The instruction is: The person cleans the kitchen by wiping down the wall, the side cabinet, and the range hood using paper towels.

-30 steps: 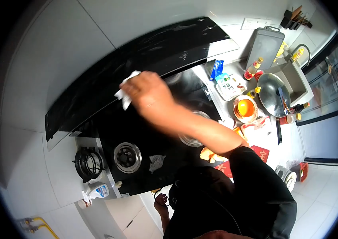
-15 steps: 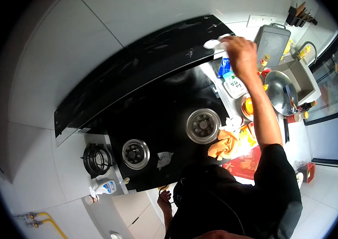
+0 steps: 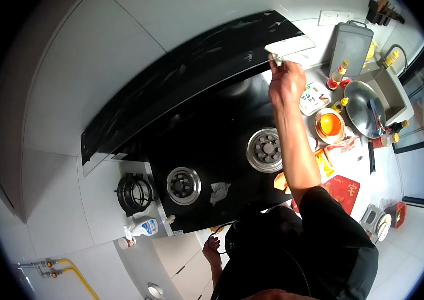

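A white wipe (image 3: 276,58) is pinched in my right hand (image 3: 288,84), at the lower edge of the tilted black glass panel (image 3: 207,62), near its right end. Under my right forearm lies the black stove top (image 3: 212,135), with a right burner (image 3: 267,149) and a left burner (image 3: 183,185). A crumpled grey-white wipe (image 3: 219,192) rests on the stove between the burners and the front edge. Low in the view, beside my body, my left hand (image 3: 213,245) is curled around a thin black cord (image 3: 210,236).
A pot support (image 3: 135,194) and a spray bottle (image 3: 146,227) are left of the stove. On the right stand an orange bowl (image 3: 330,125), a wok (image 3: 364,107), sauce bottles, a grey board (image 3: 351,49) and a sink (image 3: 389,90). A red mat (image 3: 344,192) lies nearer.
With the wipe, my right hand has swept rightward along the black panel, past its right end, then slightly back left. The view has shifted. My left hand remains low with the cord.
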Demonstrator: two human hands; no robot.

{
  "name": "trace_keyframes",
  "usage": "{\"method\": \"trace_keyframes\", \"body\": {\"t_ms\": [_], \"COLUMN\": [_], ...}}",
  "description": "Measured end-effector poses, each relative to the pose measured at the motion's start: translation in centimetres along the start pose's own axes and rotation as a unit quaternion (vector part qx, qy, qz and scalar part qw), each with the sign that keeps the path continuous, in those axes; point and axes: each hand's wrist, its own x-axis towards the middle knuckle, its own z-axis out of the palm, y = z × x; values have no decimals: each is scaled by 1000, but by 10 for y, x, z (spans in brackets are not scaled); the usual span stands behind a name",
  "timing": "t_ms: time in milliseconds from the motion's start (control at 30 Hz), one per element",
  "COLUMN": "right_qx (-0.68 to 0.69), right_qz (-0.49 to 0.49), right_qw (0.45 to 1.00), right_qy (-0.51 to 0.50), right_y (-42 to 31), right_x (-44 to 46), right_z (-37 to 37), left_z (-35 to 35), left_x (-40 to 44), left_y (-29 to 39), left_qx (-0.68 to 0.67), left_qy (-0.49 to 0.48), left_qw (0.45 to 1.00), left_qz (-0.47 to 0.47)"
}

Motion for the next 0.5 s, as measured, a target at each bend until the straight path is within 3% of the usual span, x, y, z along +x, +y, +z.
{"method": "trace_keyframes", "body": {"t_ms": [133, 300, 367, 433, 467, 500], "right_qx": [-44, -27, -38, -68, -130, -39], "right_qz": [68, 196, 232, 300, 373, 419], "right_qw": [995, 978, 965, 939, 896, 883], "right_qy": [-61, -65, -116, -155, -205, -208], "right_y": [43, 113, 142, 169, 179, 183], "right_x": [-60, -154, -191, -231, -246, -263], "right_z": [16, 58, 66, 78, 79, 87], "left_z": [-26, -51, -64, -67, -70, -70], "left_x": [-9, -14, -13, -10, -10, -8], "left_y": [-30, -50, -63, -73, -74, -70], "left_qx": [-1, 30, -102, -48, 9, 0], "left_qy": [29, 48, 37, 43, 52, 56], "left_qw": [999, 997, 992, 996, 997, 995], "left_qz": [-14, -49, -59, -58, -56, -88]}}
